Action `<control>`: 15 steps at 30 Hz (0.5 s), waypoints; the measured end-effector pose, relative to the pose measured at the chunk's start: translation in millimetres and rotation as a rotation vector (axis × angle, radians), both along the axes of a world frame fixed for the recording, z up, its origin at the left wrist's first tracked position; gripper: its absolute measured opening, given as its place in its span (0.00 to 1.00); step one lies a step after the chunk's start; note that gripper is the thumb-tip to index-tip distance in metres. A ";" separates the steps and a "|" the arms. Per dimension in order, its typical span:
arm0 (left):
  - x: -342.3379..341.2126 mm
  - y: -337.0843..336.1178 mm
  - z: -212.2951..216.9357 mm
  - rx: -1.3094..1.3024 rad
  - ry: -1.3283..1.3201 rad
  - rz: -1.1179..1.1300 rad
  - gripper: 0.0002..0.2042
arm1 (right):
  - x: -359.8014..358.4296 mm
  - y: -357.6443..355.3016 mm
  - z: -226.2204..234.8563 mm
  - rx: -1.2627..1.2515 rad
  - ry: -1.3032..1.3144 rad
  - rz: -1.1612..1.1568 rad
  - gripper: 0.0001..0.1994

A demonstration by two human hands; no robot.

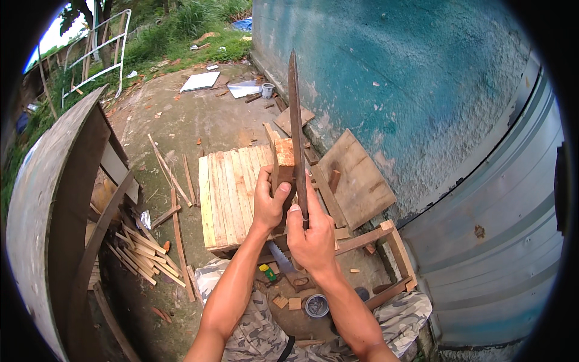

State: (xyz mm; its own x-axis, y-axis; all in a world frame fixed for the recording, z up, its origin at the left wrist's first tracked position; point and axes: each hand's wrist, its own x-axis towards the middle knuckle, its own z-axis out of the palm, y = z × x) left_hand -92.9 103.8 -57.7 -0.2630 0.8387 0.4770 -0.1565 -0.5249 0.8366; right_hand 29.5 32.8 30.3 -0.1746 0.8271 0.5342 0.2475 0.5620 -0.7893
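Observation:
My left hand point(267, 202) is wrapped round an upright piece of wood point(284, 152), its rough cut end facing up. Beside it, my right hand point(312, 235) grips a long dark blade, which looks like a machete point(294, 108). The blade points up and away, seen nearly edge-on, close along the right side of the wood. Whether the two touch I cannot tell. Both hands are over the right side of a low bench of pale planks point(226, 193). Below them lies a handsaw point(280, 258), partly hidden by my right hand.
A green bottle with a yellow part point(268, 273) and a tin of small dark pieces point(316, 306) stand near my legs. To the right are a wooden frame point(398, 250), a plywood board point(356, 181) and a blue wall point(410, 90). Thin wood strips point(148, 253) are piled left.

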 end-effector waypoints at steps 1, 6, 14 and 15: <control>0.2 -0.2 1.0 -0.007 -0.002 -0.012 0.36 | -0.5 1.1 -0.7 0.028 0.008 -0.002 0.31; 1.6 1.3 2.8 -0.011 -0.013 -0.014 0.36 | 0.7 3.1 -3.6 0.080 -0.008 -0.012 0.31; 0.0 4.5 2.9 0.013 0.006 -0.012 0.38 | 8.9 3.1 2.6 -0.034 -0.040 0.031 0.29; -0.5 4.7 2.7 0.023 0.008 0.001 0.38 | 10.5 2.6 4.8 -0.076 -0.062 0.038 0.28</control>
